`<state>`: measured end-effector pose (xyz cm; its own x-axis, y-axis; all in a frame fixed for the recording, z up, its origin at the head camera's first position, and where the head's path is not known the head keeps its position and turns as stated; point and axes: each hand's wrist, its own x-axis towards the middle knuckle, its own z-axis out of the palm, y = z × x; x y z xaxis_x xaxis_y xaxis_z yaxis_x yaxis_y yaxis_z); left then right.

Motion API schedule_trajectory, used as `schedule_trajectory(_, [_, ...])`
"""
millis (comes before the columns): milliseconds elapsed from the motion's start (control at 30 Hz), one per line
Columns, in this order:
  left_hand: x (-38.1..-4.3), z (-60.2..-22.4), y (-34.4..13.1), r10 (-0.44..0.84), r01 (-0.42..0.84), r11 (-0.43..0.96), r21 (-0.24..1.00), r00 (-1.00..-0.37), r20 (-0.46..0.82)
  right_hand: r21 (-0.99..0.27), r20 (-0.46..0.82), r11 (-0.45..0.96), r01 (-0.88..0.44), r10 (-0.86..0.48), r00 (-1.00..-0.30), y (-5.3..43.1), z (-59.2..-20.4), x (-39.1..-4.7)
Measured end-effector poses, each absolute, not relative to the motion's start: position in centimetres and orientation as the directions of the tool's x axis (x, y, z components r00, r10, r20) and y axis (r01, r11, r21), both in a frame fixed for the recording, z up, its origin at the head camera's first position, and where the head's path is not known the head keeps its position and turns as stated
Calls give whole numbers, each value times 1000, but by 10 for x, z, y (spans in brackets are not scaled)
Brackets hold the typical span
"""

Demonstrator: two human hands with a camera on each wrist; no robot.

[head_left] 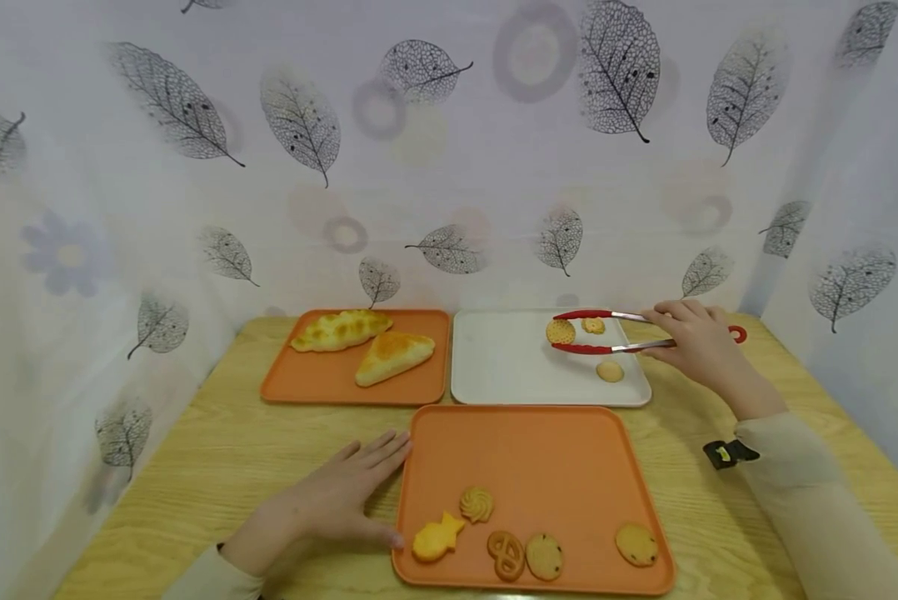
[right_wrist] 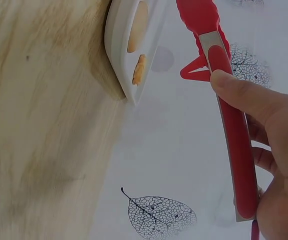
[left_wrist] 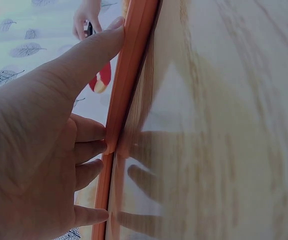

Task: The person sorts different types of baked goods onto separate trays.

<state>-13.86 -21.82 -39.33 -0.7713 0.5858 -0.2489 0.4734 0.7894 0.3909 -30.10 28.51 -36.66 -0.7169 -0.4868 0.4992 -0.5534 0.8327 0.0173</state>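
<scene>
My right hand (head_left: pixel 692 342) grips a pair of tongs (head_left: pixel 640 317) with red tips and steel arms, thumb on one arm and fingers on the other. Between the red tips, over the white tray (head_left: pixel 494 358), is a round biscuit (head_left: pixel 561 332). A small scalloped biscuit (head_left: pixel 593 325) and a plain round biscuit (head_left: pixel 610 371) lie on that tray. In the right wrist view, the tongs (right_wrist: pixel 236 145) slant past the tray's corner. My left hand (head_left: pixel 344 492) rests at the left edge of the front orange tray (head_left: pixel 524 450), its fingers extended and thumb on the rim.
On the front tray are a fish-shaped biscuit (head_left: pixel 436 539), a swirl cookie (head_left: pixel 476 504), a pretzel biscuit (head_left: pixel 506 556) and two speckled round cookies (head_left: pixel 544 557). A back orange tray (head_left: pixel 329 389) holds a long bread (head_left: pixel 340 330) and a triangular bread (head_left: pixel 395 358). A leaf-print curtain (head_left: pixel 449 167) surrounds the table.
</scene>
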Motion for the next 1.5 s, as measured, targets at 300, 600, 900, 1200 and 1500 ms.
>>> schedule_trajectory(300, [-138,-393,-218,582,470,793,388,-772,-254,-7,434,855,-518,-464,-772,281,-373,-325])
schedule_trajectory(600, [-140,-394,-218,583,475,794,379,-772,-255,-23,336,878,-479,-444,-831,274,-374,-342])
schedule_trajectory(900, [-140,-394,-219,581,468,794,389,-772,-258,-18,267,895,-446,-425,-865,269,-371,-351])
schedule_trajectory(1200, [-139,-394,-219,584,467,791,395,-768,-262,-54,168,915,-399,-386,-907,270,-367,-353])
schedule_trajectory(1500, [-139,-393,-219,581,463,793,396,-770,-263,-64,176,925,-374,-358,-917,273,-365,-351])
